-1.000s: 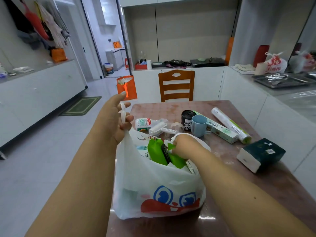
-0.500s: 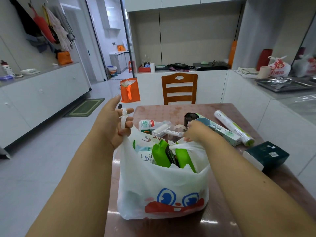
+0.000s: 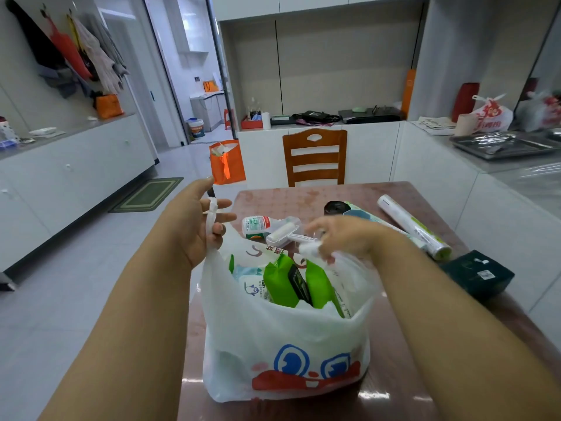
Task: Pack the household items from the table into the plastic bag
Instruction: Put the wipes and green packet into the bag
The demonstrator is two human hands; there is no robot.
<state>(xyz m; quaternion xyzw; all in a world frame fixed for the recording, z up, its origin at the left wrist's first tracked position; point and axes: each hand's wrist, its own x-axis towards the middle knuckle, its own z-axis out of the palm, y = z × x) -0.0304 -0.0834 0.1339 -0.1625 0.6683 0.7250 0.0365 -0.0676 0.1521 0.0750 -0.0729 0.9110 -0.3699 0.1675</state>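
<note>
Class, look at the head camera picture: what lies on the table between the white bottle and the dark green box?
In the head view, between the white bottle and dark green box lie a lint roller and the right hand.

Green packs point(image 3: 280, 282) crowd the bag point(image 3: 282, 338) mouth; bare table point(image 3: 303, 199) lies open beyond the bottle point(image 3: 256, 226).

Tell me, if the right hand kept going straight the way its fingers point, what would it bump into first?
Probably the white lint roller, lying just beyond the right hand, whose fingers point left and away while pinching the plastic bag handle. The white bottle lies just past it. Depth is hard to judge here.
</note>
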